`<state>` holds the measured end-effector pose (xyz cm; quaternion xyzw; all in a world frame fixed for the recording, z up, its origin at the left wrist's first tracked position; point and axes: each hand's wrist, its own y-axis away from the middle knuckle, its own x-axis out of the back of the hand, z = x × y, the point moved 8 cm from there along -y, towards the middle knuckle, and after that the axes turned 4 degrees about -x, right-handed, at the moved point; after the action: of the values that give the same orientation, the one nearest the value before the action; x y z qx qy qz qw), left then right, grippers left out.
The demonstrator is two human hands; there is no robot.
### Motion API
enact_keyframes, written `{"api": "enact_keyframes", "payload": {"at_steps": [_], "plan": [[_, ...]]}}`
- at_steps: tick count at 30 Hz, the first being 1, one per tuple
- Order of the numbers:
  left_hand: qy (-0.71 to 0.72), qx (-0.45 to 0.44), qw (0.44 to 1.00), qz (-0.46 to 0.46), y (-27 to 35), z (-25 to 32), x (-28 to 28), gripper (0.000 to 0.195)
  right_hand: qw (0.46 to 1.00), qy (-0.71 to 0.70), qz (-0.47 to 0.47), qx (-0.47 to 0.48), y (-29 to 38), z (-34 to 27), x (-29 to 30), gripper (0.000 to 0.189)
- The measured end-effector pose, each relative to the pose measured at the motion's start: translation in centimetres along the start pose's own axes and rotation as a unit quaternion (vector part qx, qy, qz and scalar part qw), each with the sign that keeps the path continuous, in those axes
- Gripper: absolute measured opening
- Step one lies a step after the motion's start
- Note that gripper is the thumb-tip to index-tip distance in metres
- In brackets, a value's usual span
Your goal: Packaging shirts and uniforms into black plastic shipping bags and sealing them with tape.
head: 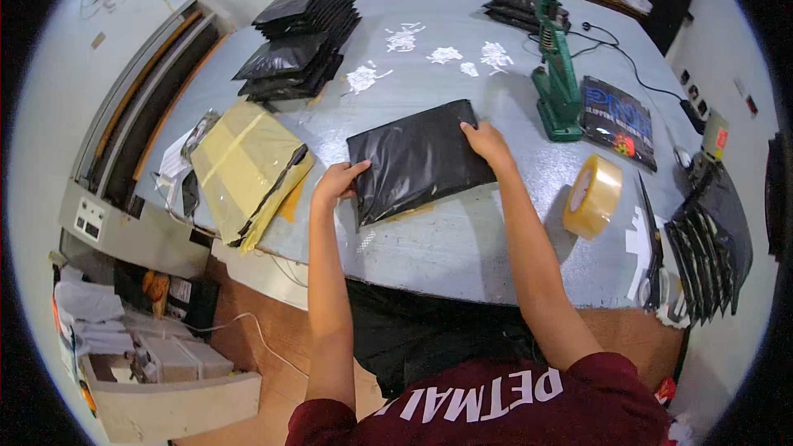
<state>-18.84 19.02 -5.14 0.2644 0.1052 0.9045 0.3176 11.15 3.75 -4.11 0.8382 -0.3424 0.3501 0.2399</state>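
A flat black plastic packet (pixel 421 158) lies across the middle of the grey table, held at both ends. My left hand (pixel 339 183) grips its left edge, thumb on top. At its upper right edge, my right hand (pixel 486 144) holds on with the thumb over the face. A yellow plastic-wrapped bundle (pixel 248 161) sits to the left of my left hand. To the right of my right forearm, a roll of clear packing tape (pixel 593 195) stands on its rim.
A green hand press (pixel 557 93) stands at the right, beside a printed black packet (pixel 619 130). Stacked black packets (pixel 297 18) rise at the back left. Scissors (pixel 652 248) and more black packets (pixel 706 254) are at the right edge; paper scraps (pixel 443 54) lie behind.
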Motion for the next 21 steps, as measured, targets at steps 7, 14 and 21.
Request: {"api": "enact_keyframes", "payload": {"at_steps": [7,14,21], "plan": [[0.319,-0.094,0.943,-0.024,1.4,2.1,-2.2,0.033,0.984,-0.045,0.145,0.096,5.5,-4.0,4.8,0.034],[0.270,-0.230,0.934,0.028,10.1,15.9,-1.1,0.034,0.933,-0.104,0.295,0.180,15.5,-7.1,19.8,0.031],[0.331,-0.267,0.878,-0.220,12.6,34.8,-17.8,0.029,0.832,-0.031,0.493,0.252,23.7,3.9,39.5,0.034]]}}
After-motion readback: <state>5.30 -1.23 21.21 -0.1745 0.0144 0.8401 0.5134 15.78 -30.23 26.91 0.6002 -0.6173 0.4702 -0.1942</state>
